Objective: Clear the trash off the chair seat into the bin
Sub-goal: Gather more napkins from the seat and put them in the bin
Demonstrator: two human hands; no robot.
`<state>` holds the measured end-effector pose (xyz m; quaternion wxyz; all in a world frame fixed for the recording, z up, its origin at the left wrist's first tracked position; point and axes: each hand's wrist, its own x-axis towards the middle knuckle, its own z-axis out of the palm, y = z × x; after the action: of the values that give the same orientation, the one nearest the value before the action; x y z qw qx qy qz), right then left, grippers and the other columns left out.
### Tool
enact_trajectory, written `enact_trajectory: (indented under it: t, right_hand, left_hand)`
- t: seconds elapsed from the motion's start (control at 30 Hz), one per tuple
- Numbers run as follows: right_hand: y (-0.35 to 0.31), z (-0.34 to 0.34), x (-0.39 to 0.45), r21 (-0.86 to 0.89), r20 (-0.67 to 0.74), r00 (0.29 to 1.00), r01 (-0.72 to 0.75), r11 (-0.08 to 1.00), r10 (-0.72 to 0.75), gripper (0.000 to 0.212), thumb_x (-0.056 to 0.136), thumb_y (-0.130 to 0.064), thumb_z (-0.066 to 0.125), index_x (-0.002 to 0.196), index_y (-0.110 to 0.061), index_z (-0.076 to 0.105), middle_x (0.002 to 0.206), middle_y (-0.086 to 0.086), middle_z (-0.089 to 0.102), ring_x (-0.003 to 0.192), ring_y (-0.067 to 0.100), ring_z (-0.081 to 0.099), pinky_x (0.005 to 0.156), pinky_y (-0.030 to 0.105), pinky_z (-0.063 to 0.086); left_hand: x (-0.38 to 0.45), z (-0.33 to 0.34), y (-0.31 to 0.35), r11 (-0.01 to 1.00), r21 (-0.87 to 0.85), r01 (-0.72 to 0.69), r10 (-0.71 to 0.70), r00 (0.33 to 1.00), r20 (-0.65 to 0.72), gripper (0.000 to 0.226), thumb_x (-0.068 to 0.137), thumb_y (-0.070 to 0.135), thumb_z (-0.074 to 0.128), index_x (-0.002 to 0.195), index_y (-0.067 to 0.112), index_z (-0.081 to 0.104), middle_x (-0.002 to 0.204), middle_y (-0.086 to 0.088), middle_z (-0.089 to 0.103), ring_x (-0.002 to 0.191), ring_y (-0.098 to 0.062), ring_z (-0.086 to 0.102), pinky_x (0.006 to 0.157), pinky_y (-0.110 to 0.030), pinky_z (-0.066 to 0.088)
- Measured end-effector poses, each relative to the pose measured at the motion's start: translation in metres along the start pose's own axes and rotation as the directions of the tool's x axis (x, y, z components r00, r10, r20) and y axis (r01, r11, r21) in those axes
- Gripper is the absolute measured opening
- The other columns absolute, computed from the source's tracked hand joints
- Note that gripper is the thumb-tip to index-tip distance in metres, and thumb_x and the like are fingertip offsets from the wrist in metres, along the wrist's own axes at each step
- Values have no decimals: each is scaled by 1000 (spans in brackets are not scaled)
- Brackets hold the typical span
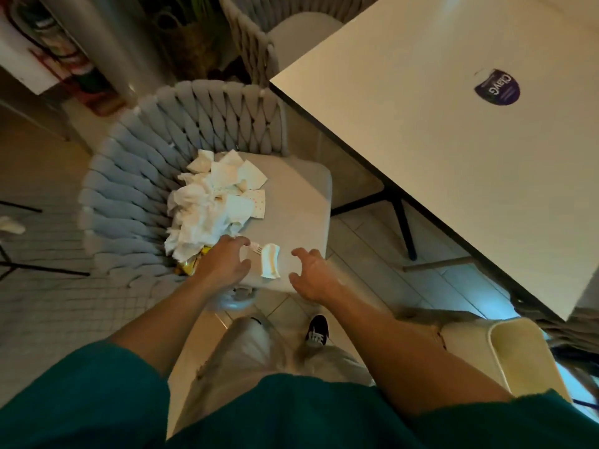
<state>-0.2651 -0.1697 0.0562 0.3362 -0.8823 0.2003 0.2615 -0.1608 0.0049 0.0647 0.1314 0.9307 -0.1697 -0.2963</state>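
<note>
A grey woven chair has a pale seat cushion (pixel 291 202). A heap of crumpled white napkins and paper scraps (pixel 212 202) lies on the seat's left side against the backrest. A yellow wrapper (pixel 191 265) peeks from under the heap's near end. One small curled white paper piece (pixel 270 260) lies alone near the seat's front edge, with a tiny white fork-like bit (pixel 257 247) beside it. My left hand (pixel 223 259) hovers just left of that piece, fingers spread and empty. My right hand (pixel 312 273) hovers just right of it, fingers curled apart, also empty. No bin is in view.
A large white table (pixel 453 157) with a purple sticker (pixel 497 87) stands to the right on black legs (pixel 402 218). A second woven chair (pixel 256 43) stands behind. A cream chair (pixel 518 354) is at lower right. My shoe (pixel 317 330) rests on the tiled floor.
</note>
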Motion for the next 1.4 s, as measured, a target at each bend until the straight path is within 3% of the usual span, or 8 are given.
enact_trajectory:
  t: [0.2, 0.4, 0.73, 0.9, 1.0, 1.13, 1.4]
  right_hand:
    - [-20, 23, 35, 56, 24, 997, -79, 995, 78, 62, 91, -30, 58, 144, -25, 28, 135, 11, 40, 116, 29, 51, 98, 40, 48]
    - [-35, 47, 80, 180, -13, 971, -231, 956, 237, 71, 86, -36, 65, 143, -26, 26, 134, 10, 40, 119, 30, 48, 99, 42, 46]
    - [-40, 108, 160, 332, -11, 909, -390, 859, 417, 84, 81, -37, 69, 147, -31, 16, 137, 9, 32, 123, 29, 38, 104, 47, 41]
    - [-36, 127, 178, 263, 0, 880, -458, 849, 475, 83, 83, -21, 63, 147, -32, 11, 136, 12, 30, 120, 33, 41, 100, 49, 42]
    - [-39, 130, 184, 228, 6, 884, -456, 860, 468, 71, 86, -9, 55, 145, -29, 20, 133, 14, 35, 114, 36, 48, 97, 48, 43]
    - [-48, 126, 183, 270, 2, 891, -438, 857, 454, 60, 86, -7, 51, 141, -25, 31, 126, 15, 39, 111, 38, 51, 93, 49, 47]
    - [-48, 77, 136, 411, -109, 874, -393, 823, 473, 67, 85, -8, 55, 143, -29, 30, 126, 11, 42, 109, 34, 53, 91, 43, 47]
  left_hand:
    - [47, -15, -23, 999, 43, -31, 28, 998, 53, 44, 89, 33, 58, 132, 27, 47, 133, -8, 43, 116, -28, 52, 92, -37, 45]
    - [123, -20, -47, 967, 153, -204, 174, 967, 187, 48, 87, 25, 59, 134, 24, 47, 127, -8, 45, 117, -28, 50, 85, -36, 46]
    - [243, 7, -74, 746, 445, -496, 395, 867, 304, 65, 79, 20, 69, 138, 19, 41, 145, -14, 33, 133, -32, 30, 106, -40, 31]
    - [262, 25, -88, 658, 555, -509, 359, 860, 363, 81, 73, 29, 75, 142, 25, 32, 148, -17, 21, 136, -35, 23, 114, -46, 19]
    - [266, 28, -92, 602, 579, -550, 382, 835, 396, 81, 70, 29, 75, 140, 24, 34, 142, -16, 28, 129, -36, 32, 109, -45, 27]
    - [265, 19, -85, 690, 500, -523, 388, 851, 355, 80, 70, 29, 73, 140, 22, 36, 144, -18, 28, 127, -38, 36, 106, -45, 30]
    - [221, -13, -48, 761, 384, -523, 447, 852, 274, 81, 70, 37, 76, 140, 23, 37, 148, -17, 26, 131, -38, 35, 105, -41, 32]
